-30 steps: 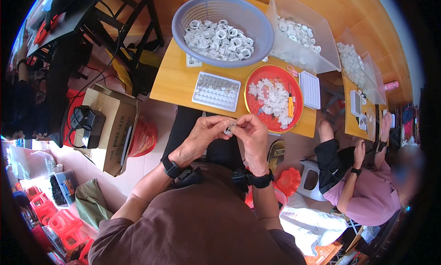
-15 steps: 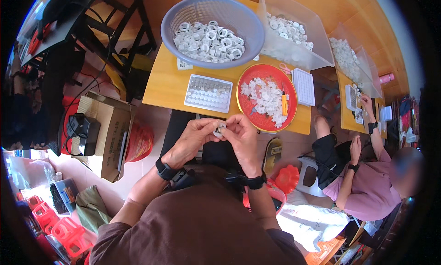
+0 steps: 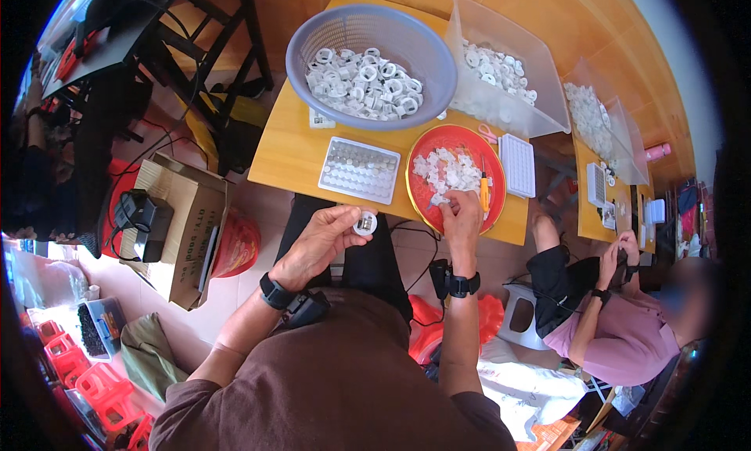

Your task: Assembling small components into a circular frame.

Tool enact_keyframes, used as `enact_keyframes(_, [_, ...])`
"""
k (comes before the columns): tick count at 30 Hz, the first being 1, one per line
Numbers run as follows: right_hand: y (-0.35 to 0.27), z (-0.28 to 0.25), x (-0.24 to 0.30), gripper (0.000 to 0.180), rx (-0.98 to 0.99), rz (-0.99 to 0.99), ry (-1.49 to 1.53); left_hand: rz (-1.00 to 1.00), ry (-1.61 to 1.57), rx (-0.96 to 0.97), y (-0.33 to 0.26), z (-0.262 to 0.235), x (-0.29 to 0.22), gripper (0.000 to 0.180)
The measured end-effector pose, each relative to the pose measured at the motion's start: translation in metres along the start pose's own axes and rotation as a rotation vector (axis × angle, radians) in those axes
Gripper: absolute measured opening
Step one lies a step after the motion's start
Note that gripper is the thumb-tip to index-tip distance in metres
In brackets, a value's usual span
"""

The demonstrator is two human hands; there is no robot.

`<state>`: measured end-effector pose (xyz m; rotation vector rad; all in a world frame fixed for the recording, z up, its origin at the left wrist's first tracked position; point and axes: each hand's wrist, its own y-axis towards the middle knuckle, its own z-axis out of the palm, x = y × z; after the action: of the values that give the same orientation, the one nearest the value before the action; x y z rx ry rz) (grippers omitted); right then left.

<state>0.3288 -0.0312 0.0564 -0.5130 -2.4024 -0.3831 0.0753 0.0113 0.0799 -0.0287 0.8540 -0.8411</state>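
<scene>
My left hand (image 3: 332, 236) pinches a small round white plastic part (image 3: 365, 223) between thumb and fingers; metal shows in the part's middle. At the near left of the round red tray (image 3: 423, 143), my right hand (image 3: 463, 220) is closed, its fingertips at a translucent white plastic piece (image 3: 438, 199). A heap of such pieces (image 3: 450, 168) lies on the tray. Beside the heap rests a yellow-handled screwdriver (image 3: 484, 193). Left of the tray sits a white grid tray (image 3: 360, 169) holding rows of small round parts, some of them metallic grey.
A grey-blue basket (image 3: 371, 122) of white rings and a clear bin (image 3: 508, 118) of white parts stand behind. Pink scissors (image 3: 486, 133) and stacked white trays (image 3: 517, 165) lie right. A cardboard box (image 3: 184, 240) stands left; a co-worker (image 3: 618, 326) sits right.
My right hand has left the round part and moved right to the red tray. My left hand keeps the part, now turned with its metal middle visible. The co-worker's hands have come together.
</scene>
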Motion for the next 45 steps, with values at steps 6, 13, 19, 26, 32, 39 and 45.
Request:
enact_keyframes(6, [-0.002,-0.003,-0.012,0.016,-0.072,-0.028,0.212,-0.011,-0.001,-0.013,0.002,0.002,0.001,0.032])
enact_keyframes(13, [-0.004,-0.017,0.011,0.009,0.050,0.367,0.692,-0.025,-0.019,0.021,0.005,0.001,0.003,0.033])
enact_keyframes(19, [-0.010,-0.018,0.017,0.012,0.077,0.443,1.100,-0.033,-0.007,0.007,0.003,0.005,0.003,0.032])
enact_keyframes(26, [-0.014,-0.017,0.030,0.013,0.169,0.417,1.180,-0.029,-0.036,0.028,0.003,0.003,0.004,0.033])
enact_keyframes(32, [-0.014,-0.018,0.030,0.010,0.178,0.351,1.135,-0.033,-0.036,0.042,0.002,0.002,0.004,0.033])
enact_keyframes(39, [-0.028,-0.031,0.077,0.009,0.334,0.175,0.918,-0.040,-0.024,0.012,0.002,0.007,0.001,0.034])
enact_keyframes(45, [-0.037,-0.021,0.109,0.015,0.343,-0.205,0.609,-0.004,-0.040,0.052,0.003,0.001,0.003,0.031])
